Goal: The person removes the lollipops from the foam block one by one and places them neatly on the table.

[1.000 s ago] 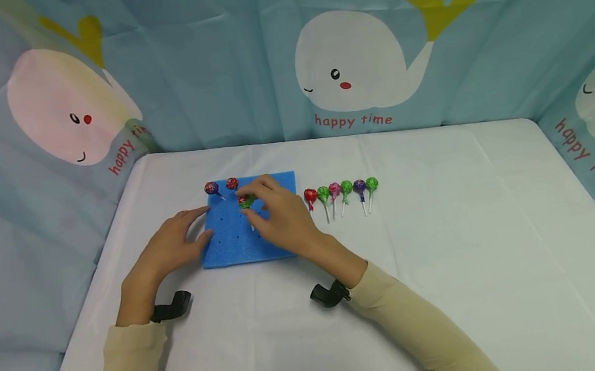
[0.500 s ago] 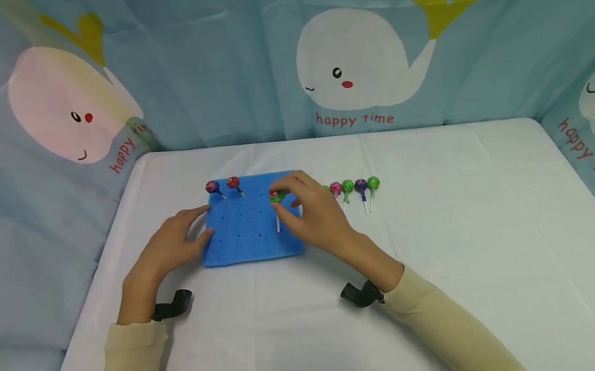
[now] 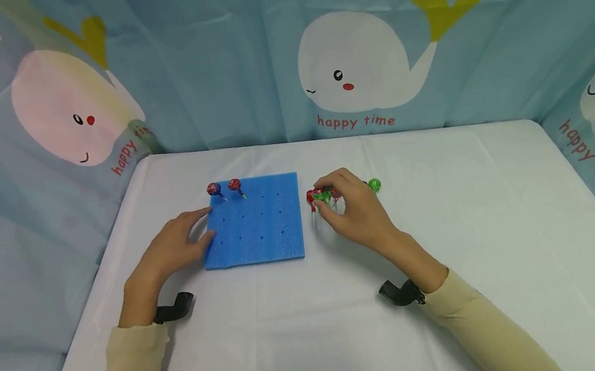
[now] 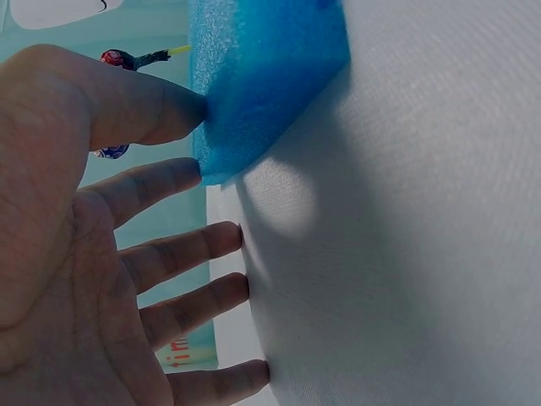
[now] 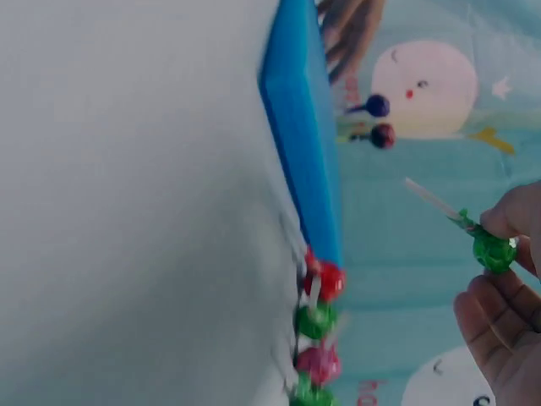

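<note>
My right hand point(image 3: 358, 212) pinches a green-wrapped lollipop point(image 5: 494, 251) by its head. In the right wrist view its white stick points away from the fingers, and the lollipop is held up off the table. From the head, this hand overlaps the row of lollipops beside the blue foam board point(image 3: 255, 248). My left hand point(image 3: 174, 242) rests at the board's left edge, with thumb and index fingertips against the foam and the other fingers spread. Two lollipops stand in the board's back row, a dark red-and-blue one point(image 3: 214, 189) and a red one point(image 3: 235, 184).
Right of the board several lollipops lie in a row on the white table: a red one point(image 3: 310, 197) at the left end, a green one point(image 3: 374, 184) at the right end. My right hand hides part of the row. Small holes dot the board. A whale-print curtain point(image 3: 239, 63) hangs behind.
My right hand has moved right with the green lollipop, from over the board to the row of lollipops. My left hand has stayed at the board's edge.
</note>
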{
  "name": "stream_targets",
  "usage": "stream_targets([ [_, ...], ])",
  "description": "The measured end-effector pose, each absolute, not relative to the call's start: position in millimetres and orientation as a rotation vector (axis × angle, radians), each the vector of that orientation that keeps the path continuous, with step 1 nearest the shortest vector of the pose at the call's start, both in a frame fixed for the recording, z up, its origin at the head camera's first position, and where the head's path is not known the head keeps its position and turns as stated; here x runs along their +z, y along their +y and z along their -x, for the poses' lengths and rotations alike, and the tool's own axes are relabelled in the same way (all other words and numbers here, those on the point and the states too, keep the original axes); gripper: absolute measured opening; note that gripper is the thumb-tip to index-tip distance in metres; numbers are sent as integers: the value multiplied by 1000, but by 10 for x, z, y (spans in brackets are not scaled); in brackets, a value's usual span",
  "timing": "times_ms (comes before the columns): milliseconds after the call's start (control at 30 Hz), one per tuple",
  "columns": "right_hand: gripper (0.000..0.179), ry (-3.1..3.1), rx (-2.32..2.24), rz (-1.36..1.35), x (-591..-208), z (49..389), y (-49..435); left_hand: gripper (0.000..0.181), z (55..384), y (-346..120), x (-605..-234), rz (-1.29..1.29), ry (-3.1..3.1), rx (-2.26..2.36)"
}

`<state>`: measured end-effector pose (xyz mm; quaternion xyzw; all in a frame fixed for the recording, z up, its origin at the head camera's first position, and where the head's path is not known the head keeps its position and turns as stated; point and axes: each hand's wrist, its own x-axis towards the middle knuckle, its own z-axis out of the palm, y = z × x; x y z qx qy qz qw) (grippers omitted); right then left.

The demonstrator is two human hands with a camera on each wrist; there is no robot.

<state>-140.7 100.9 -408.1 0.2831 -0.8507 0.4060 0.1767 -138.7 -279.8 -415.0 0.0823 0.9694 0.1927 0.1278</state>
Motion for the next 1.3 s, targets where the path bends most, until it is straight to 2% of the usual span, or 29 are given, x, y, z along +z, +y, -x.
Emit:
stream_targets([
  [1300,24,-2480,1083,-474,-4379,1634,2019,62,1369,-2802,-4167,-257,2846,566],
])
